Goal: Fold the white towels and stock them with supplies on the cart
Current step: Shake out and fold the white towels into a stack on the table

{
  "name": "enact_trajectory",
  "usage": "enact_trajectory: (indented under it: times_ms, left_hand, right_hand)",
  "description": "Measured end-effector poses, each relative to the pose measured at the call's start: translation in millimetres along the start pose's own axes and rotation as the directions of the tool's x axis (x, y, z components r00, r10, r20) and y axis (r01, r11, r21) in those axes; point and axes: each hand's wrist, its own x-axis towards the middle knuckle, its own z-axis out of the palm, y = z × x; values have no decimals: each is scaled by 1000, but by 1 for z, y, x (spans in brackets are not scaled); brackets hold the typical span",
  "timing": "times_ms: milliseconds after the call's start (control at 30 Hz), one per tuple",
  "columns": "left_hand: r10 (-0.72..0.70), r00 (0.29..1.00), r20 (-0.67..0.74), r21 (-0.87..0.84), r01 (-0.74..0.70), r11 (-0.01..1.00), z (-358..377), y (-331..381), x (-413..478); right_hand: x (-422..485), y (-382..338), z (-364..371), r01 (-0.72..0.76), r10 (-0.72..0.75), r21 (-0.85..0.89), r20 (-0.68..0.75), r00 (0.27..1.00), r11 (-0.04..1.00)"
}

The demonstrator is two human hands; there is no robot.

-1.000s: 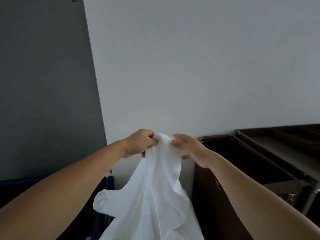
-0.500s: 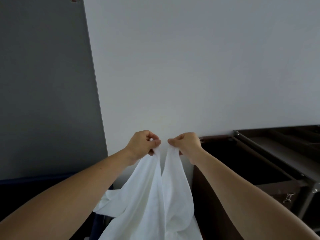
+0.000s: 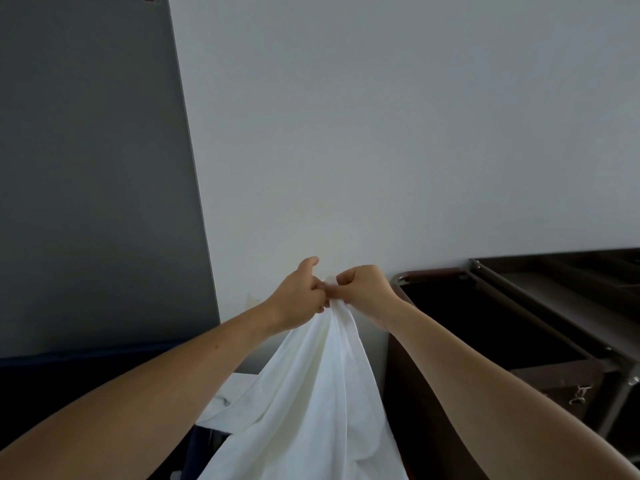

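Pinching the bunched top edge of a thin white cloth towel [image 3: 311,393] between left hand [image 3: 299,296] and right hand [image 3: 363,291], knuckles touching, both clamped on the fabric. Hanging free before the pale wall [image 3: 381,133], just left of the dark brown cart with grey metal frame [image 3: 554,379], lower end running out of view at the bottom. Probably matching corners for a first fold; folding barely begun, nothing seen stocked. To do it well: grip firmly at the very corners, check that the two hanging edges line up, shake out the twist running down the middle, lift high enough to clear whatever lies below, then halve again before laying it on the cart.
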Motion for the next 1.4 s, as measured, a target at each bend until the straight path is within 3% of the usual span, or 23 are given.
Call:
enact_trajectory:
  times_ms: [133,233,300,367,433,500,633,700,800,900,1133,1300,1400]
  left_hand:
    - [28,998,56,51,-31,998,-4,3,1]
    - [49,998,41,33,-50,998,-3,-1,1]
    - [80,991,-110,27,-77,997,-7,-7,3]
    - [134,966,-220,127,-107,986,-15,-10,4]
    - [133,985,-105,154,-116,981,-20,-9,4]
    - [107,994,5,74,-107,992,-19,1,3]
    - [242,941,-238,-15,-252,968,-29,32,9]
    - [278,927,-253,-41,-297,954,-38,44,14]
    - [292,917,-273,71,-283,956,-44,48,17]
    - [367,852,-374,175,-323,930,-45,44,18]
    - [507,782,-363,366,-380,849,-40,40,22]
    - [465,828,-313,381,-339,860,-31,34,20]
    - [415,857,-306,258,-344,903,-28,36,17]
  right_hand:
    - [3,11,-5,85,-80,-168,32,996,982]
    - [5,16,-8,124,-119,-201,40,992,972]
    - [5,17,-14,136,-134,-167,25,991,977]
    - [6,14,-19,141,-143,-102,-7,990,985]
    - [6,6,-22,171,-171,0,-34,985,985]
    - [10,-8,-25,226,-214,126,-100,972,966]
    - [21,-36,-35,351,-288,243,-260,922,904]
    - [22,-42,-38,378,-300,213,-321,898,901]
    - [20,-44,-35,414,-349,133,-348,870,900]
    - [18,-42,-34,387,-337,112,-312,888,915]
    - [17,-35,-34,245,-176,195,-313,933,950]
    - [15,-33,-35,263,-193,123,-406,893,957]
    - [15,-34,-37,288,-209,153,-392,896,945]
